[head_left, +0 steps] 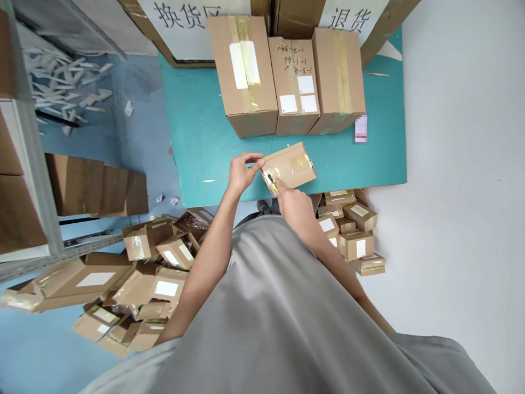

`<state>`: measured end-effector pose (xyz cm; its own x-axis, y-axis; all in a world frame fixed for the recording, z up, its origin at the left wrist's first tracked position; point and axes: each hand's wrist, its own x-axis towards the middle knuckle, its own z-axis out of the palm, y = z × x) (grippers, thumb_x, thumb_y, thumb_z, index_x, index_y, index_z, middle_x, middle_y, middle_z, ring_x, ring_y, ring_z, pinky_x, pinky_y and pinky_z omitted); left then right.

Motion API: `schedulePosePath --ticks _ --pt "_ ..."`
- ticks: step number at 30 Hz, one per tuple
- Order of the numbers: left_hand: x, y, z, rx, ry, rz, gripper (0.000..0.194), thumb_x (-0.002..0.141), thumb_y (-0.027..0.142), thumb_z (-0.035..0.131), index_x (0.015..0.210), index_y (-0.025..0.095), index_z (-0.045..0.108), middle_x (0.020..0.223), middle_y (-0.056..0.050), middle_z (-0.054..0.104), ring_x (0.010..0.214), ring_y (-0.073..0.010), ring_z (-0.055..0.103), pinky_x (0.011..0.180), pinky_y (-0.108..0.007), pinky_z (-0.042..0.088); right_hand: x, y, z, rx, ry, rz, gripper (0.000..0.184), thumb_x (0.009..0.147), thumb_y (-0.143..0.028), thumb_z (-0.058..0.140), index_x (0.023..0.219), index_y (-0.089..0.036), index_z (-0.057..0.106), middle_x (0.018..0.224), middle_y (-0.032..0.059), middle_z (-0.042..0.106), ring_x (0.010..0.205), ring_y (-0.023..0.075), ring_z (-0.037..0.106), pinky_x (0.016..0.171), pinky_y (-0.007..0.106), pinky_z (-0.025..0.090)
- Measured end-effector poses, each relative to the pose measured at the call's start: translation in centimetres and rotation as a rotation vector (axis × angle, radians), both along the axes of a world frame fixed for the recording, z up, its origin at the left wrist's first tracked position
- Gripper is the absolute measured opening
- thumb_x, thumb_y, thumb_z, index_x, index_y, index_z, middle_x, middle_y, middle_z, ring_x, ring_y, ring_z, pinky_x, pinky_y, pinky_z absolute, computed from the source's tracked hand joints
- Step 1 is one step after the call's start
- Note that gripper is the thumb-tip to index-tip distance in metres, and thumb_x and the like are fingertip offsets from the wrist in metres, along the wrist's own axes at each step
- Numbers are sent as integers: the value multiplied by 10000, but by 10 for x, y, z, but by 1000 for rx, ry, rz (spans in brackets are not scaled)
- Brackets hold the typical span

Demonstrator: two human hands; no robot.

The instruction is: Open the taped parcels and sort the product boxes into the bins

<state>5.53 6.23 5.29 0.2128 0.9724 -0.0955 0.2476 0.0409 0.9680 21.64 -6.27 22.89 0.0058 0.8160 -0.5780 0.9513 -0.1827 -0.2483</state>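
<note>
A small taped cardboard box (292,164) lies on the teal table (205,142) near its front edge. My left hand (243,171) pinches the box's left corner with fingers closed on it. My right hand (296,207) grips a yellow and black utility knife (270,181), its tip against the box's near left edge.
Three larger cardboard boxes (287,76) stand side by side at the back of the table. Piles of small parcels lie on the floor at the left (143,273) and under the table's right end (353,230). A metal shelf rack (24,164) stands at far left. White wall fills the right.
</note>
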Motion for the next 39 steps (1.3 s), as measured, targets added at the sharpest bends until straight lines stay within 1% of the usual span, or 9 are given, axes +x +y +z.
schedulePosePath --ticks 2,5,8,11,17,23,27,32,39 --pt "0 0 0 -9 0 -1 350 872 430 878 1110 173 870 1112 -123 855 1079 -311 801 1074 -492 652 1 2 2 19 13 -22 661 1169 -262 428 1823 -240 334 1304 185 829 1170 367 795 1042 459 581" --pt "1 0 0 -24 -6 -1 349 872 417 881 1112 165 866 1123 -129 853 1086 -313 801 1085 -491 645 -1 10 -6 3 20 -20 639 1174 -254 422 1811 -251 367 1325 170 831 1197 355 789 1039 437 583" --pt "2 1 2 -26 8 12 356 876 435 872 1105 163 858 1133 -130 852 1068 -299 805 1079 -475 645 -5 17 -16 -12 -3 20 632 1175 -202 399 1805 -246 378 1336 166 827 1193 336 798 1018 420 601" --pt "4 1 5 -29 41 27 343 886 443 851 1103 178 851 1147 -118 855 1073 -282 807 1071 -445 648 -10 18 -17 -16 -63 77 656 1172 -176 410 1820 -231 328 1339 185 812 1189 324 808 1007 418 621" --pt "3 1 9 -44 53 8 324 897 422 846 1102 172 842 1162 -136 853 1100 -295 815 1086 -457 642 -19 7 -5 -90 -128 159 699 1142 -98 376 1827 -178 259 1367 235 786 1195 280 817 1024 388 633" --pt "4 -6 12 -42 69 -16 310 896 399 838 1112 177 844 1203 -134 854 1108 -298 818 1079 -466 647 -18 0 4 -132 -149 132 675 1131 -83 384 1800 -143 319 1288 236 817 1178 301 828 993 393 645" --pt "5 -10 14 -36 91 11 274 895 317 797 1118 169 853 1171 -125 852 1071 -285 820 1051 -450 656 -20 4 0 -117 -130 121 650 1141 -83 384 1788 -134 352 1257 228 824 1193 302 824 994 383 639" --pt "7 -6 13 -18 90 72 260 893 280 777 1112 163 853 1118 -118 840 1040 -271 818 1045 -437 659 -32 -2 -10 -53 -151 158 665 1147 -104 366 1808 -122 298 1282 253 787 1123 264 830 951 340 642" --pt "11 -7 13 -17 87 70 275 931 372 784 1123 181 832 1133 -121 829 1052 -280 812 1009 -440 674 -42 -15 -13 -6 -236 234 705 1125 -71 284 1821 -177 315 1281 259 738 1067 255 803 827 315 661"
